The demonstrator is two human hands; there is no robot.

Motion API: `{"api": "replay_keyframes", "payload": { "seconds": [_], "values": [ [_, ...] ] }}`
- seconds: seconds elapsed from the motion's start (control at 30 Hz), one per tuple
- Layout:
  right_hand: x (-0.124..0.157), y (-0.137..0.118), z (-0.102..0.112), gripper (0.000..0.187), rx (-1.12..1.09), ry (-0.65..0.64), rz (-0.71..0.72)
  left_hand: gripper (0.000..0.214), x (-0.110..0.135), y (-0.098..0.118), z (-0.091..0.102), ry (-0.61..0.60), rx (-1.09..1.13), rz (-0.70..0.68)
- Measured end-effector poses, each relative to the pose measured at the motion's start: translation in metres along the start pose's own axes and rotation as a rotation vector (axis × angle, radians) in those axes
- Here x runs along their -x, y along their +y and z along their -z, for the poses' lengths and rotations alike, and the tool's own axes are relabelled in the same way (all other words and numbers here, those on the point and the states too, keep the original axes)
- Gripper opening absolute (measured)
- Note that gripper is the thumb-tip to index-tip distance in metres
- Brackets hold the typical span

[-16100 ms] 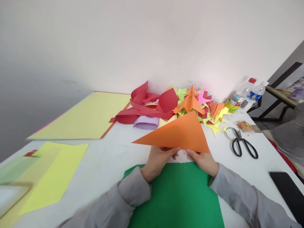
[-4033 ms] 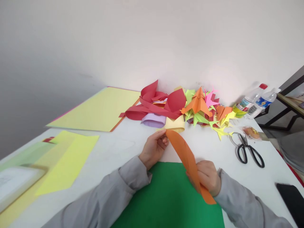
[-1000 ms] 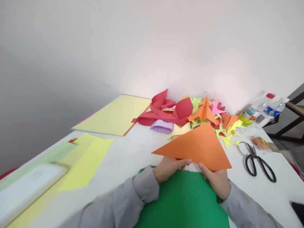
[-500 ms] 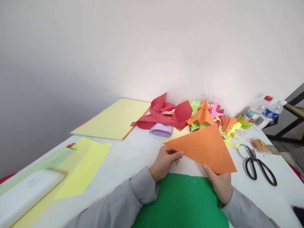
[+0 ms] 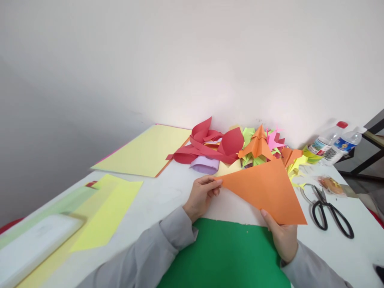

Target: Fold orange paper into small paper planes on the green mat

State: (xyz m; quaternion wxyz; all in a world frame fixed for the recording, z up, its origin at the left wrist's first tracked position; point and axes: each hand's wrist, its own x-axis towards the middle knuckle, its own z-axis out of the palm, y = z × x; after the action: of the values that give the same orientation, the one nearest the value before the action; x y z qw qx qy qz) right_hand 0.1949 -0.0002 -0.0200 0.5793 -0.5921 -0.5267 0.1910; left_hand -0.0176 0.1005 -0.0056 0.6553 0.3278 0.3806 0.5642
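An orange sheet of paper [image 5: 267, 192] with slanting edges is held up between my two hands, tilted above the table. My left hand [image 5: 201, 196] pinches its pointed left corner between thumb and fingers. At the lower right edge, my right hand [image 5: 283, 238] grips the sheet, thumb on the near face and fingers hidden behind. Below both hands lies a green sheet [image 5: 225, 256], its top edge slightly rough. Black-handled scissors [image 5: 325, 210] rest on the table to the right of the orange paper.
Behind the paper are curled red paper strips [image 5: 231, 144], a lilac paper loop [image 5: 204, 165] and an orange folded paper piece [image 5: 258, 145]. Two plastic bottles [image 5: 342, 146] stand at right. Large pale yellow sheets [image 5: 144, 150] and a white box-like object [image 5: 39, 244] lie left.
My left hand has shifted left along the edge to the paper's pointed corner. The orange paper and my right hand have moved slightly right and down.
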Motion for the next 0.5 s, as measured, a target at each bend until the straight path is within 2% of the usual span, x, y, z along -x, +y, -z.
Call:
{"api": "replay_keyframes", "payload": {
  "seconds": [0.37, 0.5],
  "values": [
    [0.0001, -0.0004, -0.0005, 0.019, -0.01, 0.011, -0.002, 0.02, -0.0041, 0.002, 0.0056, 0.017, -0.016, -0.007],
    [-0.0031, -0.0019, -0.0022, 0.02, -0.031, 0.037, -0.003, 0.022, -0.0074, 0.0042, 0.007, 0.045, 0.04, -0.027]
  ]
}}
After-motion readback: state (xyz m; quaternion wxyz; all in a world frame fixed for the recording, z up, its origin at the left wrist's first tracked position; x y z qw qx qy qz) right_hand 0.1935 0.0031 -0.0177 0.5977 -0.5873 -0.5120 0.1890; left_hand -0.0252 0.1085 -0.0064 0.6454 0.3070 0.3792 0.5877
